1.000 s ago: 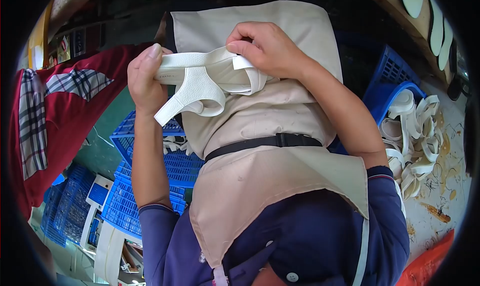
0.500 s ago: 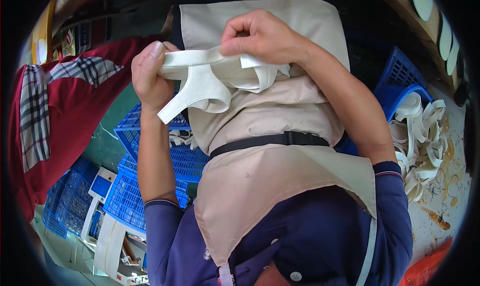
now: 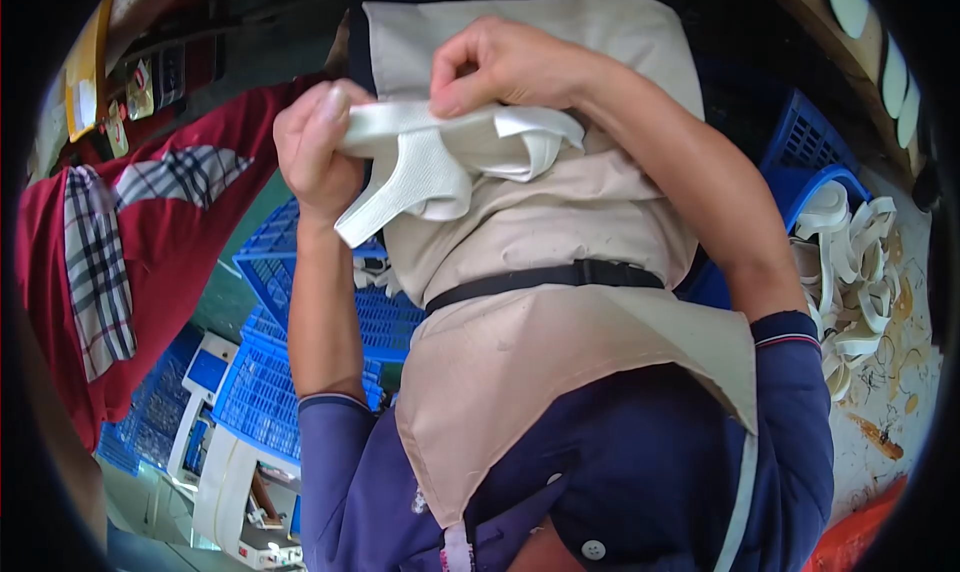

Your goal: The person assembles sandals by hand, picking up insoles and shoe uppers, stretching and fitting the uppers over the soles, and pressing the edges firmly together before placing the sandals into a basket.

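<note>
A white strappy sandal piece [image 3: 425, 172] is held sideways above the lap of my beige apron [image 3: 540, 222]. My left hand [image 3: 322, 147] is closed on its left end, with the thumb along the edge. At the upper edge, near the middle, my right hand [image 3: 490, 70] pinches the rim between thumb and fingers. One strap hangs down to the left with a free end. On the right side, another strap loops round below my right wrist. The underside of the piece is hidden.
Blue plastic crates [image 3: 262, 387] stand on the left. White sandals [image 3: 860, 272] lie on a stained table [image 3: 890, 412] at right, beside a blue basket [image 3: 835, 177]. Pale soles [image 3: 893, 77] sit at the upper right. A person in red clothing [image 3: 165, 262] is at the far left.
My right hand has slid left along the sandal's rim, closer to my left hand. The white end piece that was under my right fingers now shows uncovered.
</note>
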Action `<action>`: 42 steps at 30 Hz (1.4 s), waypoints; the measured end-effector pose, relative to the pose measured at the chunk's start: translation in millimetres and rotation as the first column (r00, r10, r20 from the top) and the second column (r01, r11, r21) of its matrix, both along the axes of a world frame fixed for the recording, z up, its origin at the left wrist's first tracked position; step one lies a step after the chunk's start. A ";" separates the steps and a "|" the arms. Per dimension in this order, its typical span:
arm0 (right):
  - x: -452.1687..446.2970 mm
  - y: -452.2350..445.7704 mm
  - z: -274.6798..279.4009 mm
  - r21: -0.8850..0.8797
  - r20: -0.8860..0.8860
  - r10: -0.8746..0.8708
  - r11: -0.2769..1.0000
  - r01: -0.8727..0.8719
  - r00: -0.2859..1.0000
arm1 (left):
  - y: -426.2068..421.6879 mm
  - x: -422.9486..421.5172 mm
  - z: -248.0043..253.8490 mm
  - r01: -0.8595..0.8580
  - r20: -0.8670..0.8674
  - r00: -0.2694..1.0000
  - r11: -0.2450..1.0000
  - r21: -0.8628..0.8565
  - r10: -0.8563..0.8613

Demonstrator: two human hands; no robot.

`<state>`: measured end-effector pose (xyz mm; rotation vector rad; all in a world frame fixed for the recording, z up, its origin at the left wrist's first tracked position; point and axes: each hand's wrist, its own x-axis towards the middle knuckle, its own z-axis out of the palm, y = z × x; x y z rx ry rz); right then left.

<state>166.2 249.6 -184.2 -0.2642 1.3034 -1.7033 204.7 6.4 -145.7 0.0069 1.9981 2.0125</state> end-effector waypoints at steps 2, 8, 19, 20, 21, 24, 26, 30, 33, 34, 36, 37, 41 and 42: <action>-1.9 2.7 5.2 -0.001 -0.038 -0.006 1.000 0.006 0.999 | 10.5 3.2 0.7 -0.034 -0.045 0.998 0.992 0.121 0.040; -0.8 -8.5 17.9 -0.071 -0.076 -0.026 0.997 0.021 0.997 | 7.0 4.0 7.9 -0.066 -0.025 0.997 0.991 0.118 0.069; 0.2 -14.1 21.5 -0.100 -0.064 -0.006 0.995 0.000 0.998 | 21.9 12.5 7.8 -0.157 -0.148 0.977 0.988 -0.006 0.155; -0.6 -14.7 19.3 -0.087 -0.114 -0.011 0.996 0.001 0.993 | 21.7 13.5 7.8 -0.164 -0.146 0.976 0.986 -0.015 0.160; 0.1 -15.5 17.6 -0.104 -0.040 -0.021 0.994 0.017 0.999 | 21.6 13.6 8.3 -0.168 -0.144 0.976 0.986 -0.020 0.163; -6.6 -16.8 9.3 -0.143 0.031 0.016 0.990 -0.011 0.999 | 23.8 7.6 6.4 -0.182 -0.173 0.970 0.982 -0.048 0.171; -12.3 -15.6 13.7 -0.072 -0.026 0.006 0.997 -0.008 1.000 | 25.6 5.5 2.9 -0.167 -0.213 0.964 0.986 -0.017 0.159; -12.6 -23.7 27.7 -0.088 -0.179 -0.115 0.991 0.100 0.977 | 27.5 1.8 1.5 -0.199 -0.200 0.963 0.978 -0.065 0.183; -9.4 -30.3 17.6 -0.105 -0.167 -0.130 0.988 0.113 0.977 | 33.2 3.0 3.8 -0.262 -0.206 0.945 0.965 -0.020 0.253; -8.9 -31.2 13.1 -0.120 -0.150 -0.146 0.984 0.129 0.978 | 36.6 0.9 3.8 -0.289 -0.207 0.936 0.957 0.005 0.284; -9.7 -25.6 17.3 -0.012 -0.241 -0.135 0.991 0.136 0.961 | 39.7 2.1 2.6 -0.303 -0.180 0.936 0.953 0.027 0.303; -7.4 -21.4 28.9 0.092 -0.333 -0.119 0.983 0.158 0.935 | 41.1 1.5 0.2 -0.315 -0.167 0.933 0.948 0.040 0.317; 20.2 1.7 30.9 0.042 -0.870 -0.174 0.906 0.421 0.461 | 25.9 1.2 -5.9 -0.273 -0.118 0.956 0.962 -0.020 0.269; 26.6 7.3 26.4 -0.018 -0.958 -0.149 0.885 0.465 0.247 | 28.8 0.2 -4.3 -0.278 -0.125 0.955 0.959 -0.061 0.269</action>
